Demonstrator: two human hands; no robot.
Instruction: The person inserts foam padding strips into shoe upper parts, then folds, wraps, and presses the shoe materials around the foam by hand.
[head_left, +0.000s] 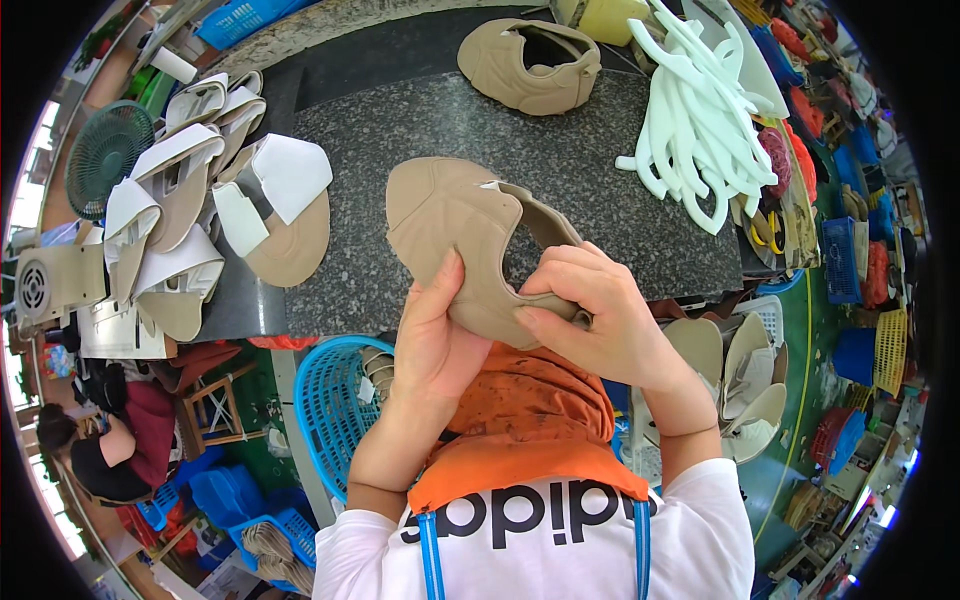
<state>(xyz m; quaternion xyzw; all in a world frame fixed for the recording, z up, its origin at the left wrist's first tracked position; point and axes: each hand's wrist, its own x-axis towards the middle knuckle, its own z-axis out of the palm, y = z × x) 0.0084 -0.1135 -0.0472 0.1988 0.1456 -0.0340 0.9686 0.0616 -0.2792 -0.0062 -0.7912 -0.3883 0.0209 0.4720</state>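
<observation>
Right between both sets of fingers sat the upper (455, 215), tan, held up over the near side of the counter (350, 130). Left hand (435, 335) had it gripped, thumb pressed flat on the outer side, the other fingers tucked mostly underneath where I couldn't see them. Right hand (600, 300) was pinching the rim of the foot hole, thumb outside and curled fingers at the lip. Couldn't tell if anything small was caught in that pinch.

My guess: the step in hand was working the collar edge, maybe folding or pressing it. The next move, I'd say, called for a steady left hold and a careful right pinch along the rim, so the side didn't crease.

Just below the fingers, toward the body, was an orange apron (535, 390). Lower left of the left wrist stood a blue basket (318, 410). Left of the left thumb lay a bunch of tan-and-white pieces (290, 180). Straight past the fingertips was a second upper (495, 70), untouched, and out beyond the right fingers, piled foam strips (690, 120). Way off left: a green fan (108, 155) and a seated co-worker (105, 465).
</observation>
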